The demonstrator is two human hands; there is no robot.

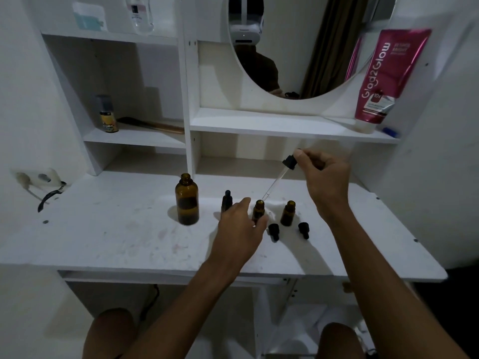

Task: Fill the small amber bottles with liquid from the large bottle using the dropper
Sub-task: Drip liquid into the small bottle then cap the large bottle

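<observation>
The large amber bottle point(187, 200) stands uncapped on the white table point(116, 237). To its right stand three small amber bottles: a capped one point(227, 201), a middle open one point(258, 209) and a right open one point(288, 213). My left hand point(241, 229) wraps around the base of the middle bottle. My right hand point(326, 177) pinches the black bulb of the dropper point(281, 174), whose glass tip slants down to just above the middle bottle's mouth. Two loose black dropper caps point(274, 231) point(303, 229) lie in front of the bottles.
A shelf unit rises behind the table with an oval mirror point(305, 47), a pink tube point(383, 79) on the right shelf and a small spray can point(107, 114) on the left shelf. A wall socket point(39, 177) with a cable sits at far left.
</observation>
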